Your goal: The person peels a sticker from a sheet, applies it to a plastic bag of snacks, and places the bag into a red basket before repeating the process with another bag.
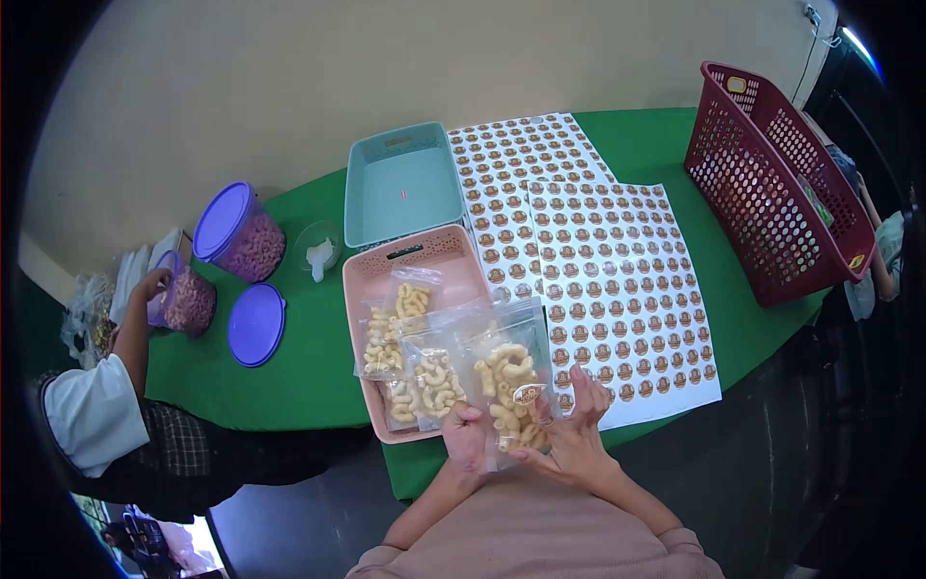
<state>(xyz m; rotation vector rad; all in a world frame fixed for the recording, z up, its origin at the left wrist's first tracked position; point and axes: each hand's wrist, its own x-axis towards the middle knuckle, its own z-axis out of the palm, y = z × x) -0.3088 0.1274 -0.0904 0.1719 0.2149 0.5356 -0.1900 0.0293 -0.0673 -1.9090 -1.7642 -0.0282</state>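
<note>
My left hand (pixel 467 439) grips the lower left edge of a clear plastic pouch of curved macaroni snacks (pixel 505 372), thumb on its front. My right hand (pixel 577 439) lies against the pouch's lower right side with fingers spread. Its thumb rests on the plastic, and its index fingertip is at a round brown-and-white sticker (pixel 528 394) on the pouch front. Just left of this pouch, other filled pouches (pixel 434 386) lie in a pink basket (pixel 463 253). Printed sheets of matching round stickers (pixel 627 280) are spread to the right.
A teal basket (pixel 400 193) stands behind the pink one. Purple-lidded tubs (pixel 256 241), a loose purple lid (pixel 257 325) and a small clear bowl (pixel 320 249) are at left, where another person's hand (pixel 152 283) touches a tub. A tall maroon basket (pixel 772 193) stands at right.
</note>
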